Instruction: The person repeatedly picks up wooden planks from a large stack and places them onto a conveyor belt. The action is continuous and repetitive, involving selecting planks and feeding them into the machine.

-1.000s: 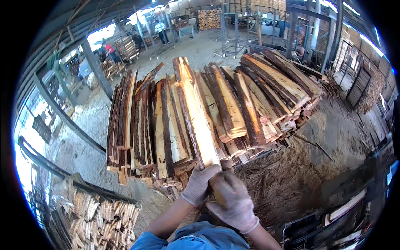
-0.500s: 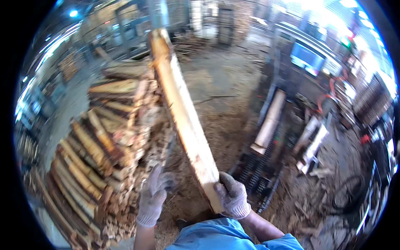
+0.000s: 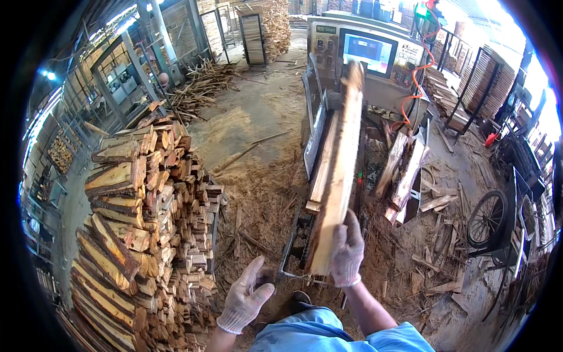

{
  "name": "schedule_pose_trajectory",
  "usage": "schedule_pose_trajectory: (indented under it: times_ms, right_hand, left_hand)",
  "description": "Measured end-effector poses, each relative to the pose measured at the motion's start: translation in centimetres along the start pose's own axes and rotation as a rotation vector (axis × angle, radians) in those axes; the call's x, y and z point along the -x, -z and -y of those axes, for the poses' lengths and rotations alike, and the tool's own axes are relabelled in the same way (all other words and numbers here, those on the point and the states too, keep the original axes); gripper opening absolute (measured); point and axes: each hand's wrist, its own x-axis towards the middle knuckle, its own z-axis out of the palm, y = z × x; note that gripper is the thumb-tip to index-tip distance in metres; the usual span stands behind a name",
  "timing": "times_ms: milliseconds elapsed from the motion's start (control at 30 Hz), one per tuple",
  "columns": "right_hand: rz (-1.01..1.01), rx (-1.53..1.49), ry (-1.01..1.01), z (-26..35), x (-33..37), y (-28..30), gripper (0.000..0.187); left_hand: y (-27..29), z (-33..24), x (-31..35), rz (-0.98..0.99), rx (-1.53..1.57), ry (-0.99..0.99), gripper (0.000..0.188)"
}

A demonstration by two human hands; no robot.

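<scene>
My gloved right hand grips the near end of a long rough-sawn plank, its fingers along the right edge. The plank slants up and away above the chain conveyor of a machine, its far end in front of the screen. Just left of it, another plank lies on the conveyor, partly hidden. My gloved left hand hangs in the air left of the held plank's near end, fingers and thumb apart, with nothing in it.
A tall stack of split planks stands at my left. Ahead is the machine's control panel with a screen and an orange hose. Offcuts lie right of the conveyor, near a spoked-wheel cart. Sawdust and scraps cover the floor.
The view has turned to the right. The held plank has swung from beside the stack to over the conveyor, still in my right hand. My left hand stays free.
</scene>
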Motion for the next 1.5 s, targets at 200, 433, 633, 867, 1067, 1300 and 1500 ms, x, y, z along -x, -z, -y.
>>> schedule_pose_trajectory:
  times_ms: [200,433,633,867,1067,1300,1500]
  right_hand:
    - [-0.016,0.25,-0.091,-1.2,0.4,-0.8,0.041]
    - [0.514,0.383,0.233,-3.9,0.9,0.0,0.051]
    - [0.346,0.436,0.047,-1.2,-5.8,4.0,0.064]
    - [0.25,0.724,0.655,-0.9,-4.4,5.6,0.076]
    - [0.649,1.419,0.947,7.2,-13.4,7.5,0.102]
    - [0.847,1.228,0.178,3.8,-10.6,8.9,0.063]
    - [0.161,0.459,-0.326,-2.0,-10.7,6.4,0.04]
  left_hand:
    - [-2.5,1.6,-4.1,0.01,-0.195,-0.039,0.073]
    - [-1.4,-0.6,-4.9,-0.073,-0.701,-0.297,0.036]
    - [-1.6,-2.4,-5.4,0.13,-0.491,-0.121,0.036]
    - [-1.4,-0.6,-8.6,0.19,-0.362,-0.008,0.036]
    - [6.2,-9.1,-10.8,0.571,-0.772,-0.185,0.047]
    - [9.9,-16.2,-14.4,-0.201,-0.668,-0.312,0.056]
    - [10.7,-8.9,-6.2,-0.419,-0.568,-0.218,0.049]
